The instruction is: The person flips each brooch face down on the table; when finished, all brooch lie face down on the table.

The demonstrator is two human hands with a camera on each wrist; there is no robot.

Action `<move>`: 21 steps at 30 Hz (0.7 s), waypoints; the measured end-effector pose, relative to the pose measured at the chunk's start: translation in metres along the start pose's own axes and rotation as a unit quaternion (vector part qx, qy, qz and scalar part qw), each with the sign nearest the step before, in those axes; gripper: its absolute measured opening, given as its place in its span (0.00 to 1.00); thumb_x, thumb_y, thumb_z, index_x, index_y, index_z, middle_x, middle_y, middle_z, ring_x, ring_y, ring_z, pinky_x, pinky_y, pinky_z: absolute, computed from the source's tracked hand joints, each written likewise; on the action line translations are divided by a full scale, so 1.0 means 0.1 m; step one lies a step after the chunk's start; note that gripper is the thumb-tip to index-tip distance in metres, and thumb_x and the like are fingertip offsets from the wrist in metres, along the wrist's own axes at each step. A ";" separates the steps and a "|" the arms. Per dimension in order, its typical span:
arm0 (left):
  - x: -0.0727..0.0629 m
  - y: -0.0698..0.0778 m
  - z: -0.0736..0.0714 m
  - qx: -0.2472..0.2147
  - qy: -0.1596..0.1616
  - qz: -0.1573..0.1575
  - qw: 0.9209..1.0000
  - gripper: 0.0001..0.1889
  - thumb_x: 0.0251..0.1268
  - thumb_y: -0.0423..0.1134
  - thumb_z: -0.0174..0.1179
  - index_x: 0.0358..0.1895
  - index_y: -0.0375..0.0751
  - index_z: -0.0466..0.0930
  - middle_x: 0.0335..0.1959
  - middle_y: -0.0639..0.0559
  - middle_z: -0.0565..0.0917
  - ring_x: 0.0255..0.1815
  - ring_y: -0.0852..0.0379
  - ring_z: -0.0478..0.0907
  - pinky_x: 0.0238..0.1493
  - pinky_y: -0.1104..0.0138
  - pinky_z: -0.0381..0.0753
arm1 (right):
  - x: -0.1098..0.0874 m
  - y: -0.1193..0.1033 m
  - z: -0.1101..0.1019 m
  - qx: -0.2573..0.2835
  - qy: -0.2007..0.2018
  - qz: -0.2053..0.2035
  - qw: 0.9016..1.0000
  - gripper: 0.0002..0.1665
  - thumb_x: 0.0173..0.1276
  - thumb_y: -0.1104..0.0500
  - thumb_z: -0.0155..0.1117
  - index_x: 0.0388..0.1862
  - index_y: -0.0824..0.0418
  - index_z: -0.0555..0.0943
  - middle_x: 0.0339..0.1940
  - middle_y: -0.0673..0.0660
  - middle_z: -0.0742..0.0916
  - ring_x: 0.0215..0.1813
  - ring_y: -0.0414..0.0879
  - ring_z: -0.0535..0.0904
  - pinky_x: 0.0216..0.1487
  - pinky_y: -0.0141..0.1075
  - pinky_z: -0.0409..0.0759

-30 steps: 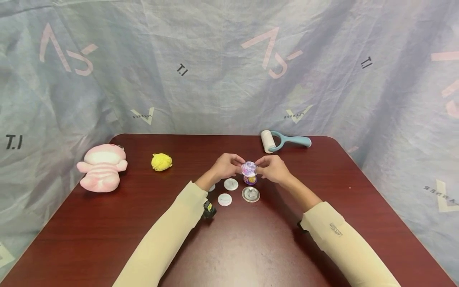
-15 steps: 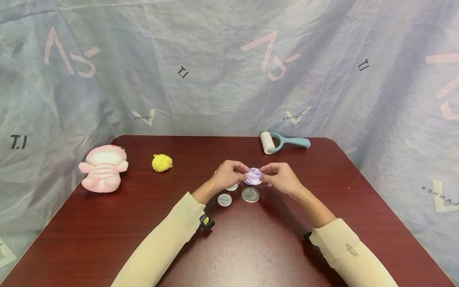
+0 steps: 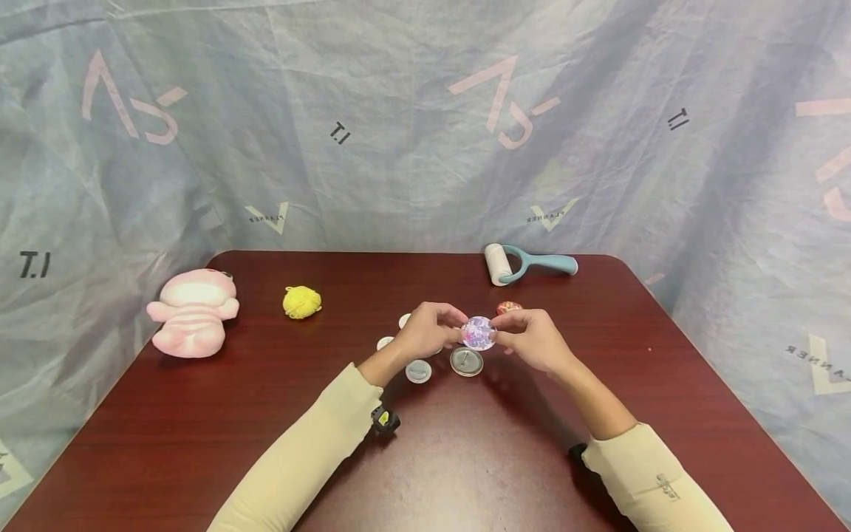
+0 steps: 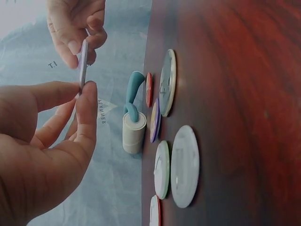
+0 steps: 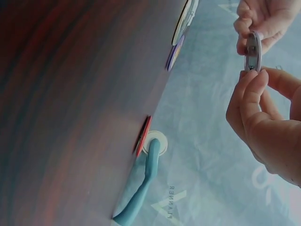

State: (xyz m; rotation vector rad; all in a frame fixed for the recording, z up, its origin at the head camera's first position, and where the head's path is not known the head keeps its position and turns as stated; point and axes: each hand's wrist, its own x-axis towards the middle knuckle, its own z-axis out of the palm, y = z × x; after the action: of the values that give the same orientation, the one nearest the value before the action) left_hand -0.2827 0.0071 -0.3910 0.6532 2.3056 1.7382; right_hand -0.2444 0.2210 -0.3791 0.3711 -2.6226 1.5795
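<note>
A round button badge [image 3: 479, 333] with a purple and white pattern is held up over the table between both hands. My left hand [image 3: 428, 332] pinches one edge between thumb and fingers, and my right hand [image 3: 537, 344] pinches the opposite edge. Seen from the right wrist, the metal back of this badge [image 5: 253, 52] shows. Below the hands a larger badge [image 3: 467, 362] lies pin side up, with a white-backed badge [image 3: 418, 371] to its left. A red badge [image 3: 509, 308] lies just beyond the right hand. The left wrist view shows a purple-rimmed badge [image 4: 155, 120], hidden in the head view.
More badges, such as one with a green rim [image 4: 162, 170], lie near the left hand. At the back stands a lint roller [image 3: 530, 263] with a blue handle. Yellow yarn [image 3: 302, 302] and a pink plush toy [image 3: 194, 314] are on the left. A grey cloth [image 3: 399, 148] hangs behind the table.
Both hands have moved nearer to me and a little right, carrying the purple and white badge. The red badge beyond the right hand has come into view; the purple-rimmed one is now covered.
</note>
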 end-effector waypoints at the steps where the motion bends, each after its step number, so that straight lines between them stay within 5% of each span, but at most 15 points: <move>1: 0.00 0.00 0.01 -0.006 0.001 -0.002 1.000 0.12 0.58 0.23 0.64 0.46 0.27 0.82 0.39 0.39 0.86 0.32 0.56 0.82 0.40 0.53 0.85 | 0.00 0.00 -0.01 0.000 -0.001 0.000 1.000 0.13 0.61 0.70 0.70 0.44 0.73 0.84 0.40 0.67 0.87 0.32 0.56 0.84 0.30 0.37 0.84; 7: -0.01 0.03 0.04 -0.029 -0.002 -0.011 1.000 0.14 0.58 0.23 0.64 0.49 0.26 0.81 0.40 0.38 0.85 0.32 0.58 0.82 0.41 0.52 0.85 | -0.01 0.03 -0.04 0.017 0.001 0.022 1.000 0.16 0.60 0.71 0.70 0.48 0.74 0.82 0.38 0.69 0.87 0.34 0.59 0.84 0.30 0.37 0.84; 21: 0.02 0.03 0.10 0.000 0.000 -0.005 1.000 0.11 0.60 0.24 0.64 0.46 0.29 0.83 0.38 0.40 0.86 0.28 0.61 0.81 0.28 0.68 0.83 | -0.04 0.06 -0.13 0.003 -0.007 0.020 1.000 0.15 0.60 0.70 0.70 0.46 0.75 0.82 0.35 0.67 0.88 0.31 0.57 0.84 0.30 0.38 0.84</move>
State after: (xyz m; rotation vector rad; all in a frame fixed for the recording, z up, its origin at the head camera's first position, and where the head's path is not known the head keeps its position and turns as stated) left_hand -0.2798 0.0175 -0.3906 0.6392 2.3048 1.7338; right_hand -0.2429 0.2357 -0.3787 0.3336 -2.6533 1.6025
